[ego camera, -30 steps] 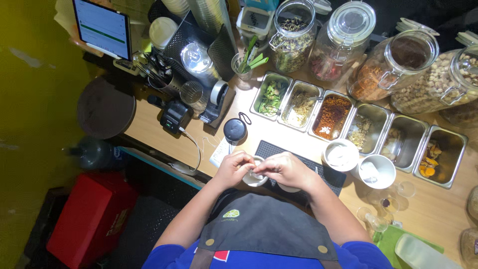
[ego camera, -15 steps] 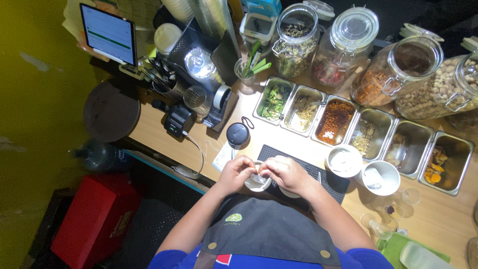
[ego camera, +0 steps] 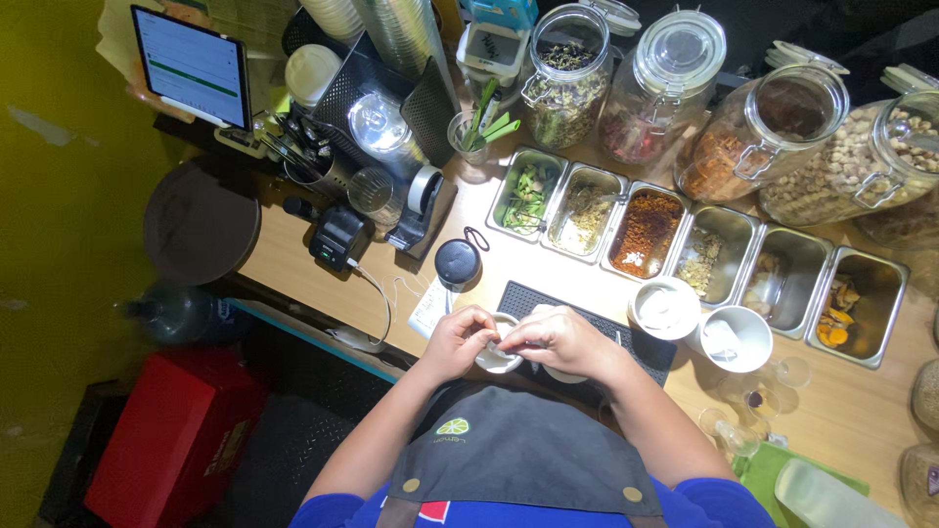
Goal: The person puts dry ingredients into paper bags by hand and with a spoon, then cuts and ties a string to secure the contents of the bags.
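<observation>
My left hand (ego camera: 456, 342) and my right hand (ego camera: 562, 340) meet over a small white cup (ego camera: 496, 358) at the near edge of a wooden counter (ego camera: 293, 256). Both hands pinch at the cup's rim, fingers curled onto it. The cup hangs just above a black ribbed mat (ego camera: 540, 299). A second white cup (ego camera: 562, 374) sits half hidden under my right hand.
A row of steel trays (ego camera: 646, 230) with herbs and spices runs behind the mat, with large glass jars (ego camera: 763, 137) beyond. Two white cups (ego camera: 665, 308) stand to the right. A round black lid (ego camera: 457, 263), a tape dispenser (ego camera: 423, 200) and a tablet (ego camera: 193, 66) lie left.
Both hands stay closed on the small cup; the fingers have shifted slightly around its rim. The view has drifted a little.
</observation>
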